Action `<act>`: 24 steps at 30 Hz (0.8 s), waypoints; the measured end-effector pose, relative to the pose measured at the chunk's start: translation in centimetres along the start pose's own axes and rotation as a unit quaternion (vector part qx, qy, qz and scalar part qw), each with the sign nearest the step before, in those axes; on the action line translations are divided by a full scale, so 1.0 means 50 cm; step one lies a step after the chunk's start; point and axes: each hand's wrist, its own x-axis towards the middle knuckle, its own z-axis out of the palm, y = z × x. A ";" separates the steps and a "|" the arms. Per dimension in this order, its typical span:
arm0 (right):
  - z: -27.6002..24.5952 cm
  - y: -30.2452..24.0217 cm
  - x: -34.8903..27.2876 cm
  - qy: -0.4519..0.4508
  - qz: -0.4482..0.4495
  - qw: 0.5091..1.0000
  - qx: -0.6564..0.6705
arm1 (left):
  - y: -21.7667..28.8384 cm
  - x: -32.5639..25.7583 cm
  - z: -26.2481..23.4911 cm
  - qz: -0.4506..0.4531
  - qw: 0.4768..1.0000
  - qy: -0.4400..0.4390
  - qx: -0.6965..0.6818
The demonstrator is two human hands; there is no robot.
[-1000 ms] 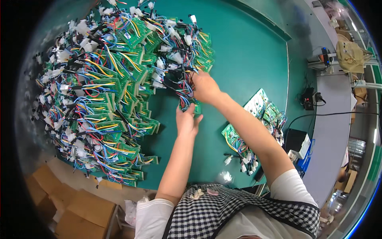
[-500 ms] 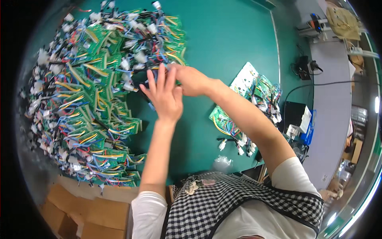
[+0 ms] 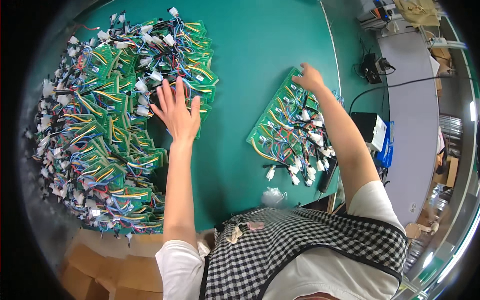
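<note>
My left hand (image 3: 179,116) lies spread over the near right part of a large pile of wired green circuit boards (image 3: 117,102), its fingertips by white plugs and coloured wires. My right hand (image 3: 309,78) is at the far end of a second group, a slanting row of green circuit boards (image 3: 272,112) on the right. Its thumb and forefinger stand apart over the boards' far edge; the other fingers are curled and partly hidden. Wires and white connectors (image 3: 311,172) trail from this row towards me.
A green work mat (image 3: 250,50) lies under both groups. At the near edge are a crumpled clear plastic bag (image 3: 274,196) and a dark tool-like handle (image 3: 327,176). A black and white box (image 3: 371,129) and a cable stand at right; cardboard boxes (image 3: 135,272) sit at lower left.
My right hand has moved away from the left pile, across to the far end of the right-hand boards. My left hand has shifted slightly left and down, with fingers spread.
</note>
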 end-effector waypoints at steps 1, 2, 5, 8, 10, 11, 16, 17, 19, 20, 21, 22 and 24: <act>-0.012 0.006 -0.002 -0.010 -0.011 1.000 0.001 | 0.014 -0.010 -0.022 0.004 0.999 0.016 -0.044; -0.027 0.019 -0.001 -0.043 -0.023 0.997 0.054 | 0.033 -0.026 -0.047 0.008 0.996 0.031 -0.088; -0.127 -0.010 -0.045 -0.116 -0.074 0.951 0.277 | 0.094 -0.100 -0.111 -0.012 0.959 0.021 -0.282; -0.251 -0.068 -0.173 -0.031 -0.268 0.903 0.335 | 0.172 -0.200 -0.152 -0.245 0.686 -0.285 -0.623; -0.340 -0.128 -0.305 0.006 -0.344 0.888 0.306 | 0.203 -0.233 -0.177 -0.252 0.495 -0.412 -0.722; -0.370 -0.145 -0.378 0.062 -0.369 0.882 0.286 | 0.225 -0.238 -0.186 -0.229 0.446 -0.449 -0.740; -0.380 -0.101 -0.629 0.235 -0.536 0.751 0.307 | 0.297 -0.221 -0.257 -0.119 0.216 -0.458 -0.854; -0.361 -0.077 -0.654 0.227 -0.595 0.713 0.294 | 0.306 -0.222 -0.274 -0.102 0.210 -0.431 -0.872; -0.328 -0.029 -0.700 0.130 -0.621 0.715 0.293 | 0.319 -0.237 -0.290 -0.090 0.241 -0.395 -0.882; -0.321 -0.003 -0.718 0.072 -0.624 0.731 0.267 | 0.327 -0.244 -0.296 -0.094 0.275 -0.385 -0.876; -0.302 0.026 -0.725 0.029 -0.609 0.732 0.305 | 0.340 -0.258 -0.310 -0.102 0.359 -0.364 -0.853; -0.276 0.056 -0.731 -0.017 -0.593 0.729 0.341 | 0.350 -0.277 -0.321 -0.110 0.440 -0.337 -0.825; -0.204 0.111 -0.734 -0.069 -0.515 0.709 0.477 | 0.360 -0.310 -0.328 -0.128 0.417 -0.385 -0.813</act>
